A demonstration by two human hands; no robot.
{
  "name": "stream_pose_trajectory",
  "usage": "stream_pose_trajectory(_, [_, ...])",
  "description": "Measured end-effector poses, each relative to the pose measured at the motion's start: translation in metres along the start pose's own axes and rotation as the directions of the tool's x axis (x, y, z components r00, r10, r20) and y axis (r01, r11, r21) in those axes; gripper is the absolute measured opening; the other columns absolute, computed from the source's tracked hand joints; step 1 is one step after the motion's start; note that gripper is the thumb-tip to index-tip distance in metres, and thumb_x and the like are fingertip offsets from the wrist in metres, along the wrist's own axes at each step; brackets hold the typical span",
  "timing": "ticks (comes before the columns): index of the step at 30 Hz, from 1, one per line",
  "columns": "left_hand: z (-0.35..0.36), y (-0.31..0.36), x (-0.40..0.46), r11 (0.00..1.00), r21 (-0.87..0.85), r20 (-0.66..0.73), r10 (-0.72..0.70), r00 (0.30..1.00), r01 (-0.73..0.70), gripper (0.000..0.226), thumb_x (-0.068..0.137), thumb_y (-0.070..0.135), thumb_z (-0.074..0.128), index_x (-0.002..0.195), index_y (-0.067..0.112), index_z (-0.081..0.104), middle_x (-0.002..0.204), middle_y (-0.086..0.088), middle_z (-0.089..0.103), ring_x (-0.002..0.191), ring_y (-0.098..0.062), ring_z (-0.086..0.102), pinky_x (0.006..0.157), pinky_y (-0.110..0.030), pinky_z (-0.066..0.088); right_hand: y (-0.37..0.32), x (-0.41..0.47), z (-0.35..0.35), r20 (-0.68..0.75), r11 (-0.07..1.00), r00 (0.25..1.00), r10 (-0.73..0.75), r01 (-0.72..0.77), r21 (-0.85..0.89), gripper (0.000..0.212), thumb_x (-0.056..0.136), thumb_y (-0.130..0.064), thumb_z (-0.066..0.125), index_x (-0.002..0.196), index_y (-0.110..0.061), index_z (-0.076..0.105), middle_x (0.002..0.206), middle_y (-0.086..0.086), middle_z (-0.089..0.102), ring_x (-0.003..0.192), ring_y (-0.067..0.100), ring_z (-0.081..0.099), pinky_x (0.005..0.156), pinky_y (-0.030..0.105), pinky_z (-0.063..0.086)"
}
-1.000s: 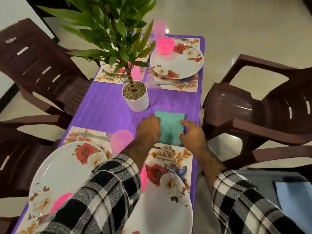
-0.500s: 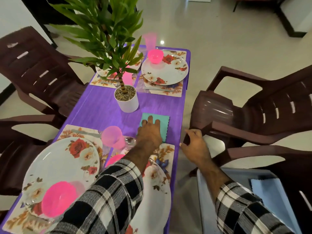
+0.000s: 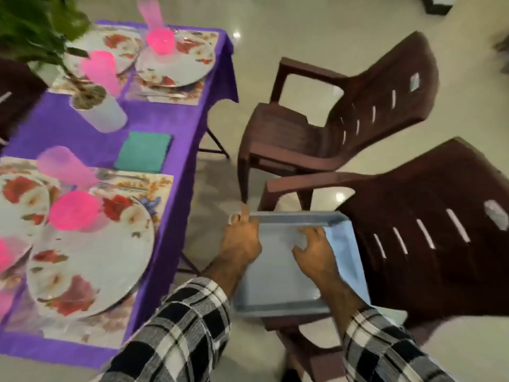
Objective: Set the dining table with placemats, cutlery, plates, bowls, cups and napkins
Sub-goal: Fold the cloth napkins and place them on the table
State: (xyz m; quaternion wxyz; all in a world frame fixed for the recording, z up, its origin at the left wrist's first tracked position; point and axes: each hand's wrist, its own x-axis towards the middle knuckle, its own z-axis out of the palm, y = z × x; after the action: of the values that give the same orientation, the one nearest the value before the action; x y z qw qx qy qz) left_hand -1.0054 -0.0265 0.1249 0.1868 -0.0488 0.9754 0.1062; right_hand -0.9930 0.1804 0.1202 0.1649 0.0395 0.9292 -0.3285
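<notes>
Napkin (image 3: 345,252), pale blue, lies in the tray (image 3: 275,282) just right of the right hand (image 3: 315,250), whose spread fingers hold nothing. Left hand (image 3: 241,241) rests loosely on the tray's rim. Soft, light cloth: probably pinch an edge. Counter (image 3: 170,125) sits leftward.

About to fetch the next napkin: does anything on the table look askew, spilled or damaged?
Nothing stands out. The teal napkin lies flat on the purple tablecloth, plates and pink cups sit on their placemats, and no spill shows. The frame is motion-blurred, so fine damage cannot be ruled out. Both hands are off the table at the grey tray.
</notes>
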Motion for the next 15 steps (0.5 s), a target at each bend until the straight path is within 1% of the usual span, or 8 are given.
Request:
stream_pose_trajectory(3, [0.053,0.045,0.006,1.0,-0.007,0.092,0.023,0.995,-0.023,0.052,0.094,0.027,0.063,0.145,0.022,0.053,0.161,-0.01,0.035,0.143,-0.035,0.038,0.118,-0.049,0.039,0.068,-0.004,-0.005,0.009,0.995,0.995,0.099,-0.099,0.017,0.05,0.087,-0.02,0.077,0.135,-0.02,0.063,0.142,0.004,0.054,0.115,0.031,0.065,0.094,0.043,0.055])
stream_pose_trajectory(6, [0.104,0.077,0.016,0.999,-0.033,0.146,0.027,0.989,-0.023,0.056,0.095,0.028,0.065,0.148,0.023,0.049,0.164,-0.008,0.03,0.144,-0.035,0.035,0.116,-0.05,0.041,0.124,-0.001,0.005,-0.002,0.988,0.988,0.155,-0.155,0.01,0.045,0.09,-0.017,0.074,0.133,-0.02,0.065,0.141,0.005,0.055,0.113,0.033,0.066,0.091,0.042,0.054])
stream_pose_trajectory(8, [0.144,0.091,0.026,0.995,-0.098,0.17,0.009,0.985,0.008,0.053,0.095,0.027,0.065,0.146,0.023,0.052,0.159,-0.004,0.035,0.141,-0.032,0.039,0.113,-0.048,0.045,0.16,0.008,0.023,0.01,0.982,0.983,0.185,-0.185,-0.028,0.042,0.092,-0.017,0.072,0.133,-0.021,0.065,0.14,0.004,0.055,0.114,0.033,0.066,0.092,0.043,0.054])
stream_pose_trajectory(9, [0.167,0.094,0.033,0.987,-0.158,0.196,-0.01,0.98,0.042,0.049,0.097,0.026,0.065,0.144,0.023,0.054,0.155,-0.003,0.039,0.138,-0.031,0.042,0.112,-0.047,0.047,0.178,0.015,0.034,0.018,0.979,0.981,0.194,-0.193,-0.061,0.041,0.093,-0.019,0.071,0.133,-0.021,0.065,0.139,0.005,0.055,0.114,0.033,0.065,0.093,0.044,0.055])
stream_pose_trajectory(10, [0.185,0.096,0.04,0.97,-0.231,0.223,-0.026,0.975,0.079,0.045,0.098,0.025,0.065,0.142,0.022,0.057,0.151,-0.003,0.045,0.135,-0.03,0.047,0.11,-0.044,0.049,0.191,0.022,0.044,0.026,0.974,0.978,0.207,-0.204,-0.093,0.039,0.094,-0.021,0.069,0.133,-0.021,0.065,0.138,0.005,0.056,0.115,0.033,0.065,0.095,0.044,0.056])
stream_pose_trajectory(12, [0.222,0.098,0.053,0.911,-0.378,0.269,-0.062,0.961,0.165,0.037,0.098,0.021,0.066,0.135,0.02,0.063,0.141,-0.006,0.059,0.122,-0.028,0.06,0.102,-0.033,0.051,0.212,0.038,0.064,0.022,0.965,0.974,0.227,-0.221,-0.139,0.035,0.097,-0.026,0.067,0.131,-0.018,0.066,0.134,0.007,0.061,0.116,0.033,0.065,0.098,0.044,0.055])
stream_pose_trajectory(14, [0.254,0.101,0.066,0.83,-0.488,0.311,-0.125,0.942,0.271,0.03,0.098,0.016,0.064,0.128,0.017,0.069,0.128,-0.004,0.067,0.109,-0.024,0.065,0.091,-0.021,0.047,0.23,0.056,0.087,-0.001,0.963,0.974,0.226,-0.224,-0.151,0.033,0.099,-0.032,0.066,0.127,-0.015,0.067,0.127,0.008,0.066,0.113,0.034,0.066,0.097,0.044,0.056])
stream_pose_trajectory(15, [0.269,0.101,0.072,0.786,-0.53,0.326,-0.158,0.932,0.318,0.028,0.097,0.014,0.064,0.124,0.017,0.071,0.122,-0.002,0.069,0.105,-0.022,0.065,0.09,-0.02,0.047,0.236,0.065,0.098,-0.017,0.96,0.973,0.23,-0.23,-0.16,0.033,0.099,-0.035,0.066,0.125,-0.014,0.067,0.123,0.009,0.067,0.11,0.034,0.067,0.095,0.046,0.057])
